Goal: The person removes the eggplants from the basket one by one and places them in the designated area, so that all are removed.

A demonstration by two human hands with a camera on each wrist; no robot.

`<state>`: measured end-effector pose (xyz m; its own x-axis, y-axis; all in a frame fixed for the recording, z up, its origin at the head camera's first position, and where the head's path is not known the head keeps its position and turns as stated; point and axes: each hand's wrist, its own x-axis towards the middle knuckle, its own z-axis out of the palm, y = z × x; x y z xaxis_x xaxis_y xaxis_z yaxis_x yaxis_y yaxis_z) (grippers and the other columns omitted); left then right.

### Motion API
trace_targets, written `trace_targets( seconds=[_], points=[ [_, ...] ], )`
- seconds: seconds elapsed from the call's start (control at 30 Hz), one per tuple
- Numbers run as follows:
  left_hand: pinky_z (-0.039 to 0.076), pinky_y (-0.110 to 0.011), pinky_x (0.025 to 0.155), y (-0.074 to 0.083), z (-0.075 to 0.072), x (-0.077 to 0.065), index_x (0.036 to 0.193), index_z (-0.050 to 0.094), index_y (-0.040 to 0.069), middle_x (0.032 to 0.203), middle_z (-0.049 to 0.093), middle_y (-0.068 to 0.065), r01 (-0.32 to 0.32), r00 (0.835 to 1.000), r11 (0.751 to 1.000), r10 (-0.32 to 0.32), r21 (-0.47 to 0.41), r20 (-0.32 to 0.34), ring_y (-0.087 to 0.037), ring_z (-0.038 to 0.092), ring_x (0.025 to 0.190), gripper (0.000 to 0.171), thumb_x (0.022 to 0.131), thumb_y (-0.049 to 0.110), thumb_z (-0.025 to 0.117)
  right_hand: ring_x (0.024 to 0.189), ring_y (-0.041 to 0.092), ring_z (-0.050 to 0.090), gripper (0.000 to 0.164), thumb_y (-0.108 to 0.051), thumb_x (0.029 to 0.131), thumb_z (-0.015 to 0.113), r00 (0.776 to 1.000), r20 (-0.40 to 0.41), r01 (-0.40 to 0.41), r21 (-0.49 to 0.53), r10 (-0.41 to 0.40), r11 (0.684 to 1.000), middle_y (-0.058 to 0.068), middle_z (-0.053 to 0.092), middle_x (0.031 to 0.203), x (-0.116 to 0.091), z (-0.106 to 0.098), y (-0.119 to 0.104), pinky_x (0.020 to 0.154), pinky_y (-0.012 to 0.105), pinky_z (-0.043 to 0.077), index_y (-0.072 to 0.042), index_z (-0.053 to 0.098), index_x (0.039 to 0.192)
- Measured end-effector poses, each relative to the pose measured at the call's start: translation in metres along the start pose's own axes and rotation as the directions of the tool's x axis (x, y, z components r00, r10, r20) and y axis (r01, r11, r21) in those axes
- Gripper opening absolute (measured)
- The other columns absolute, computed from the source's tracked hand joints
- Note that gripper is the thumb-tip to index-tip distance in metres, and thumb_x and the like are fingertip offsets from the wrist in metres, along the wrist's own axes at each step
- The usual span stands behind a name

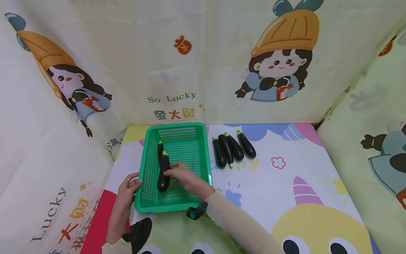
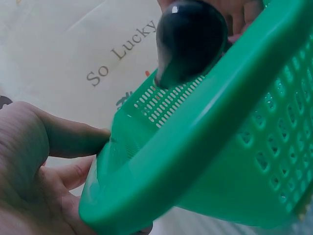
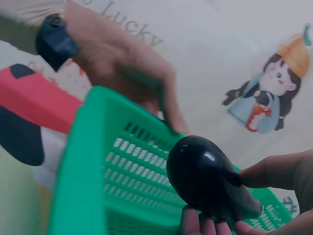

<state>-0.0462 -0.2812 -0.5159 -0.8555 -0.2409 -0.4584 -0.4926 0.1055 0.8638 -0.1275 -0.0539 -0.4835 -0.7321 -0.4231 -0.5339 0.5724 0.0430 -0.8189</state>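
Observation:
My right hand (image 1: 185, 178) holds a dark purple eggplant (image 1: 163, 173) inside the green plastic basket (image 1: 205, 165), thumb on one side and fingers below, as the right wrist view shows. Another eggplant (image 1: 160, 150) lies along the basket's left side, partly hidden by the held one. With its thumb and fingers, my left hand (image 1: 127, 190) grips the basket's left rim near the front corner. In the left wrist view the rounded end of the held eggplant (image 2: 190, 44) shows above the basket rim (image 2: 195, 132).
Several eggplants (image 1: 234, 146) lie side by side on the patterned tablecloth (image 1: 253, 187), right of the basket. Printed cloth walls (image 1: 222, 70) stand behind and at both sides of the table.

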Motion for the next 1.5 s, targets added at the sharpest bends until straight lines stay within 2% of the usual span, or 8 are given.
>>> trace_targets(
  seconds=[0.2, 0.4, 0.67, 0.97, 1.1, 1.5],
  points=[
    [0.052, -0.026, 0.083, 0.001, 0.000, 0.000, 0.155, 0.040, 0.013, 0.090, 0.068, 0.024, 0.006, 1.000, 1.000, -0.006, -0.004, -0.005, -0.003, 0.066, 0.089, 0.048, 0.110, 0.027, 0.052, 0.098, 0.025, 0.071, 0.048, -0.008, 0.094, 0.073, 1.000, 0.012, -0.006, 0.015, 0.006, 1.000, 0.018, 0.074, 0.115, -0.003, -0.016, -0.015, 0.093, 0.051, 0.061, -0.001, 0.053, 0.137],
    [0.052, -0.026, 0.083, 0.000, 0.000, 0.000, 0.154, 0.041, 0.013, 0.090, 0.068, 0.024, 0.008, 1.000, 1.000, -0.008, -0.005, -0.008, -0.003, 0.065, 0.089, 0.048, 0.110, 0.027, 0.052, 0.096, 0.024, 0.069, 0.051, -0.009, 0.094, 0.073, 1.000, 0.020, -0.008, 0.024, 0.007, 1.000, 0.017, 0.074, 0.115, -0.003, -0.030, -0.026, 0.100, 0.056, 0.057, -0.002, 0.052, 0.140],
    [0.051, -0.027, 0.084, 0.000, 0.001, -0.001, 0.156, 0.039, 0.013, 0.091, 0.068, 0.025, 0.001, 1.000, 1.000, -0.001, 0.009, -0.007, -0.003, 0.065, 0.091, 0.050, 0.110, 0.028, 0.053, 0.097, 0.023, 0.069, 0.050, -0.011, 0.095, 0.072, 1.000, 0.021, 0.003, 0.005, -0.004, 1.000, 0.014, 0.074, 0.115, -0.008, -0.049, -0.036, 0.086, 0.043, 0.061, -0.003, 0.054, 0.141],
    [0.051, -0.030, 0.086, 0.000, 0.004, -0.002, 0.153, 0.041, 0.012, 0.095, 0.068, 0.022, -0.023, 0.999, 1.000, 0.024, 0.021, -0.027, -0.003, 0.065, 0.093, 0.052, 0.108, 0.031, 0.058, 0.103, 0.025, 0.069, 0.054, -0.013, 0.098, 0.069, 0.999, 0.047, 0.016, -0.027, -0.015, 1.000, 0.015, 0.072, 0.120, -0.015, -0.070, -0.048, 0.088, 0.044, 0.061, -0.005, 0.050, 0.147],
    [0.050, -0.029, 0.086, 0.000, 0.004, -0.002, 0.155, 0.040, 0.012, 0.095, 0.068, 0.023, -0.019, 0.999, 0.999, 0.020, 0.026, -0.029, -0.003, 0.064, 0.093, 0.053, 0.108, 0.031, 0.057, 0.104, 0.026, 0.069, 0.056, -0.013, 0.097, 0.069, 0.999, 0.036, 0.015, -0.029, -0.014, 0.999, 0.015, 0.072, 0.121, -0.015, -0.078, -0.052, 0.085, 0.042, 0.060, -0.006, 0.050, 0.149],
    [0.049, -0.030, 0.088, 0.000, 0.002, -0.002, 0.156, 0.039, 0.014, 0.092, 0.067, 0.025, 0.003, 1.000, 1.000, -0.002, 0.026, -0.019, -0.003, 0.063, 0.094, 0.052, 0.109, 0.029, 0.054, 0.101, 0.023, 0.064, 0.053, -0.011, 0.095, 0.066, 0.998, -0.001, 0.065, -0.074, -0.065, 0.995, 0.016, 0.068, 0.124, -0.015, -0.106, -0.056, 0.091, 0.049, 0.057, -0.008, 0.054, 0.147]
  ],
)
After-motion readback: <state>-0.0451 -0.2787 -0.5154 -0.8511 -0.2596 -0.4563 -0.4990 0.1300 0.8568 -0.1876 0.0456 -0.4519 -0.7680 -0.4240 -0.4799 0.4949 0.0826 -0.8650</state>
